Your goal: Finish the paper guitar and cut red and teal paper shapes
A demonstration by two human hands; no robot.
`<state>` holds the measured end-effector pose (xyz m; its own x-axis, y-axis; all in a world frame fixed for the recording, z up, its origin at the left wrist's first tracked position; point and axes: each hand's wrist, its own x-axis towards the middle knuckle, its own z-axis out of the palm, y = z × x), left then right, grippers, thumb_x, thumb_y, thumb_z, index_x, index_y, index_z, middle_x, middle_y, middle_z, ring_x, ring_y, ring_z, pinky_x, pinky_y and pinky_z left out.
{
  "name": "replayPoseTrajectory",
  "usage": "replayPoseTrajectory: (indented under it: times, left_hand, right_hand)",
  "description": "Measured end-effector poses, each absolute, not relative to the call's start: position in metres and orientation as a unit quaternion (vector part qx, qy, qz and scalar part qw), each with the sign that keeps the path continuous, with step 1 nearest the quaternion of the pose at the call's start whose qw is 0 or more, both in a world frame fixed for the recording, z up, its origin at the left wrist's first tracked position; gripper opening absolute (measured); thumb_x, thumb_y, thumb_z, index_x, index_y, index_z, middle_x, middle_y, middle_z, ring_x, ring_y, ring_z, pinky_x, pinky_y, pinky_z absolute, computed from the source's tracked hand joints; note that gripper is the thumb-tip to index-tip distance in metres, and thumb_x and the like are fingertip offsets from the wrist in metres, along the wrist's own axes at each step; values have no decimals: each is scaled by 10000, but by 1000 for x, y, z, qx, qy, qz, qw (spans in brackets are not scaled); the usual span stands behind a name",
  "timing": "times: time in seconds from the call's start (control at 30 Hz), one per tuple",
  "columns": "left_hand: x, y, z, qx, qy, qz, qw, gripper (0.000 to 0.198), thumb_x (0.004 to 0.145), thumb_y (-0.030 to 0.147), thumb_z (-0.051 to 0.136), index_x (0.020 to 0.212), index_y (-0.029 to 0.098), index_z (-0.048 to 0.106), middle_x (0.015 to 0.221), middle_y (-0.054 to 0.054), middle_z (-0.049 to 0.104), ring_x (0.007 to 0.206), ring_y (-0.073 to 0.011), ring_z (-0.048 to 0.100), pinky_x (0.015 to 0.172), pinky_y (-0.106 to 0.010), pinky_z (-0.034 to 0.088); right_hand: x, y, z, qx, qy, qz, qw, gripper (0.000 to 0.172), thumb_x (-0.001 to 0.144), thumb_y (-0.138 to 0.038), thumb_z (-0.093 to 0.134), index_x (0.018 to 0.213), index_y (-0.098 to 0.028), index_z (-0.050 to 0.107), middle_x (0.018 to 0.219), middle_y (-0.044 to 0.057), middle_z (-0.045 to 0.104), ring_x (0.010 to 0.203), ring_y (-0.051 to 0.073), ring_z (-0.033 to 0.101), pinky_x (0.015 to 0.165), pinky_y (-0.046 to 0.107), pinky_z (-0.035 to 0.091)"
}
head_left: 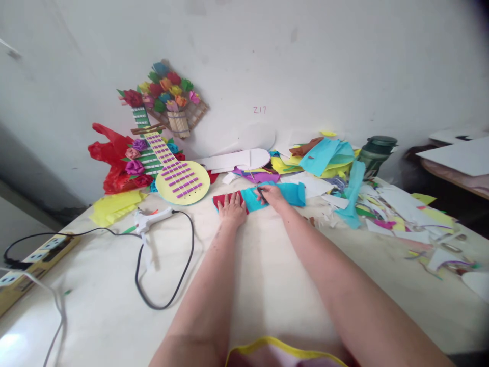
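My left hand (pixel 232 208) lies flat with its fingers spread on a dark red strip of paper (pixel 217 200). That strip rests on a longer blue crepe paper strip (pixel 294 193), which lies across the table. My right hand (pixel 272 193) is over the middle of the blue strip, its fingers closed around the dark handles of scissors (pixel 260 191). The thin blades point away from me, up and to the left. Just behind the strips lie a purple paper piece (pixel 263 177) and a white guitar-shaped cutout (pixel 255 159).
A yellow paper guitar (pixel 183 182) leans at the left among paper flowers. Nearer me is a glue gun (pixel 153 219) with a looped black cord; a power strip (pixel 38 265) sits far left. Paper scraps (pixel 405 209) and a dark bottle (pixel 376 155) are on the right.
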<state>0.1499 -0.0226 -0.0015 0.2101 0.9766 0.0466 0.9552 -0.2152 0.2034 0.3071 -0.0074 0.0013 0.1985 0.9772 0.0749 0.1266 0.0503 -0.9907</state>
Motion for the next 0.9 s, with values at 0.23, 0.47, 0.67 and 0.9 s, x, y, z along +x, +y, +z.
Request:
replayPoseTrajectory:
  times: [0.23,0.47,0.67,0.9]
  left_hand:
    - [151,-24,-1,765,634,88,73,563,893,439,187,1430,281,248,1510,15,184,1394,-257,76,1071,-598,39]
    - [152,-22,-1,753,645,97,85,546,886,441,228,1418,322,269,1508,12,194,1394,-285,48,1038,-656,29]
    - [152,-25,3,751,646,96,97,546,887,440,220,1419,326,262,1508,12,189,1394,-282,47,1032,-664,24]
    - [151,-24,4,755,641,88,105,546,883,381,205,1424,328,252,1515,34,146,1395,-278,36,1040,-647,13]
  right_hand:
    - [314,-7,0,-585,-471,384,537,56,705,-147,620,756,-140,642,469,-50,563,315,58,455,333,160,383]
    - [324,-4,-8,-640,-437,321,544,120,725,-227,624,803,-143,657,503,-28,581,341,75,498,357,175,413]
    - [311,-7,-7,-657,-445,277,542,160,728,-273,620,834,-161,666,549,-12,604,368,92,533,366,182,419]
    - [267,-32,11,-570,-472,389,548,183,747,-263,598,905,-178,635,636,-10,653,435,95,573,416,179,444]
